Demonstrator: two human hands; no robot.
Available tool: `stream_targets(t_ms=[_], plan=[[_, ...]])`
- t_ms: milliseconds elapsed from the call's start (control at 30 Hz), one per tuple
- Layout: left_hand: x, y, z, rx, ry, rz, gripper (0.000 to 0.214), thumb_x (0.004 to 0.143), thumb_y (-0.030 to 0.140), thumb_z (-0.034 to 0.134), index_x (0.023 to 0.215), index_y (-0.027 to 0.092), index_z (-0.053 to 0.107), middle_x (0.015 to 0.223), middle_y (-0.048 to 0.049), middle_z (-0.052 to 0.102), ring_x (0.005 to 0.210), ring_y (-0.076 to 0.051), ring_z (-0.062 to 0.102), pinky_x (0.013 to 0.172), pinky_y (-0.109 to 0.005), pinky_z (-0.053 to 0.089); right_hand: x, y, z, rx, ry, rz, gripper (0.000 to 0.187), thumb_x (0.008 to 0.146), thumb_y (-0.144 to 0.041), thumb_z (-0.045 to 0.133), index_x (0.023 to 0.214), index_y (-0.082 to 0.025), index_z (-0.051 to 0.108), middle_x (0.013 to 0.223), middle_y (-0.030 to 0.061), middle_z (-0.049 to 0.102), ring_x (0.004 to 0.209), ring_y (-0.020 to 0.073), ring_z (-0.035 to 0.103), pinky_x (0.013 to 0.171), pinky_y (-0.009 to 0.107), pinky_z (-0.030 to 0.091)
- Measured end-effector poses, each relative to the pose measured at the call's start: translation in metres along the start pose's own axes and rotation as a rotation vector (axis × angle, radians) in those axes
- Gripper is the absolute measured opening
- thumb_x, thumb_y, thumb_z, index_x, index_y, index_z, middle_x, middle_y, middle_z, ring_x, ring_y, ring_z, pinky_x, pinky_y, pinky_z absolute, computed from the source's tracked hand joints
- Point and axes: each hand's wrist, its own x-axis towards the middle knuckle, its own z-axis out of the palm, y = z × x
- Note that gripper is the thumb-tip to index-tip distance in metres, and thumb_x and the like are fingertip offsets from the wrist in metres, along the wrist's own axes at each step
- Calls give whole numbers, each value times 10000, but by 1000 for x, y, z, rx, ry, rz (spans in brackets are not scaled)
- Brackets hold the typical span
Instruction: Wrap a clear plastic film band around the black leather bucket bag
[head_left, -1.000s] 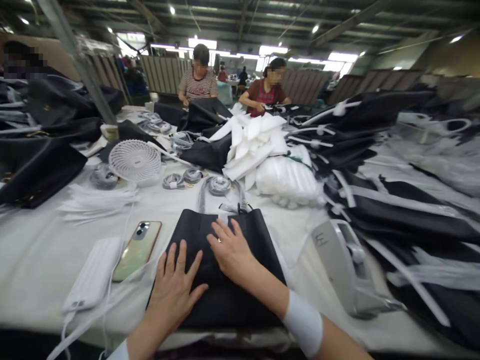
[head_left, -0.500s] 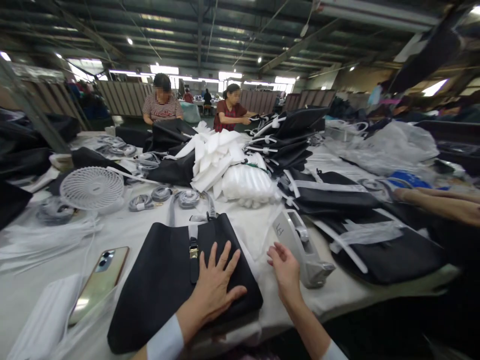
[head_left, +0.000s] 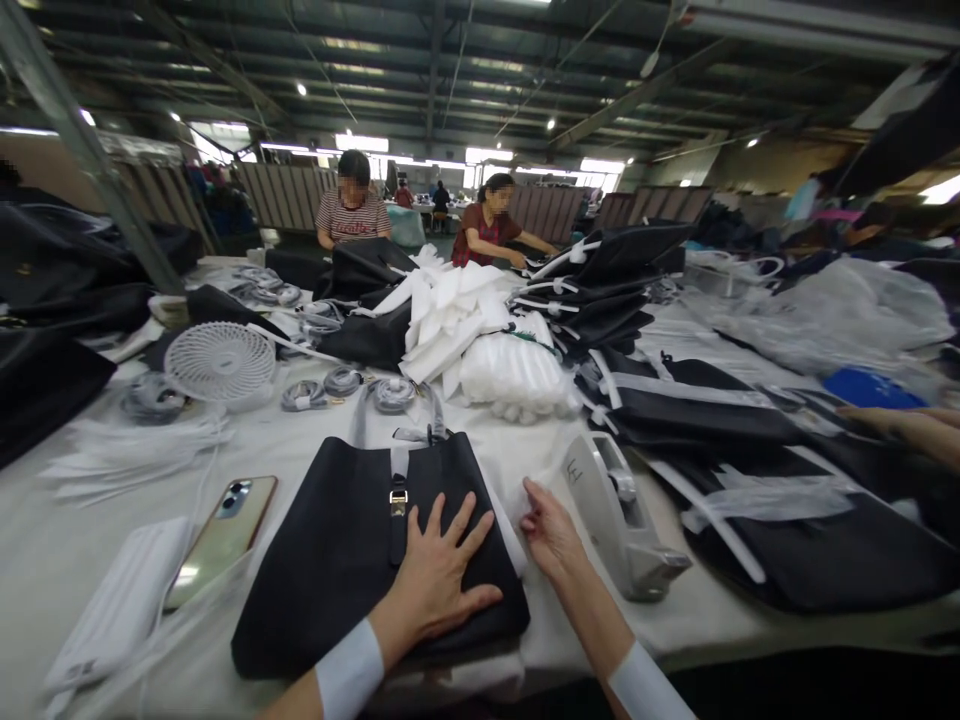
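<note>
A black handbag (head_left: pixel 322 560) with a gold-coloured buckle (head_left: pixel 398 503) on its strap lies flat in front of me. My left hand (head_left: pixel 442 570) rests on its right half, palm down with the fingers spread. Just beyond the bag's right edge is my right hand (head_left: pixel 553 535), its fingers curled in beside a thin white sheet (head_left: pixel 501 510). Whether it grips thin plastic or anything else there, I cannot make out. A grey tape dispenser (head_left: pixel 626 525) stands to the right of that hand. Wrapped handles stick up behind the bag.
To the left are a phone (head_left: pixel 225 535), a white power bank-like block (head_left: pixel 120 600) and a white fan (head_left: pixel 219 362). White foam strips (head_left: pixel 457 315) are heaped mid-table. More black bags (head_left: pixel 825 540) lie right, near another person's arm (head_left: pixel 911 425). Two people work across the table.
The view has swung slightly left, so things sit further right in the picture. My right hand has come closer to the bag's right edge. The left hand still presses flat on it.
</note>
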Motion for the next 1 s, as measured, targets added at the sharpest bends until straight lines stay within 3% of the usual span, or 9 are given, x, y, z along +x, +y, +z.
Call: stream_targets(t_ms=[233,400,500,667,767,900,1000], plan=[[-1,-5,5,-10,29,16,837,820,731,469,1503,408,110,1602,-29,116,1392,-507,146,1002,-805,142,-29,-40,25,-47,-112,-222,423,537,-359,892,768,-186,583,634,-74,537,464,45,413,386,171,311],[-3,-9,7,-26,67,32,822,815,798,357,1495,437,70,1603,-7,116,1390,-506,150,989,-811,156,-56,-48,51,-409,-378,-395,325,669,-405,821,702,-169,600,535,-62,468,447,65,390,428,216,309],[-3,-10,8,-36,75,41,846,804,815,339,1501,421,66,1605,-14,106,1386,-519,139,985,-821,135,-67,-45,64,-494,-458,-363,326,662,-391,827,740,-182,590,570,-63,475,497,75,407,458,211,330],[-4,-12,8,-60,93,52,840,807,814,332,1505,402,111,1599,-40,138,1378,-524,160,976,-825,141,-72,-52,79,-368,-414,-199,475,573,-338,883,701,-201,446,591,-97,406,469,35,314,412,171,237],[-5,-14,6,-118,103,59,839,798,819,350,1501,411,143,1592,-45,171,1379,-522,164,986,-818,130,-73,-70,85,-363,-400,-197,499,566,-336,889,704,-206,428,555,-116,365,422,21,259,387,176,185],[-5,-9,-4,-241,136,-3,780,785,803,431,1453,417,315,1557,-47,277,1383,-472,219,1042,-758,148,-76,-93,95,-596,-470,-323,403,649,-390,845,732,-198,502,501,-98,435,414,51,374,408,190,272],[4,8,-9,-400,235,-153,705,763,781,507,1309,335,535,1430,-76,459,1325,-416,352,1065,-717,186,-84,-89,109,-751,-558,-347,376,685,-432,810,699,-180,531,505,-63,505,448,79,456,452,210,364]])
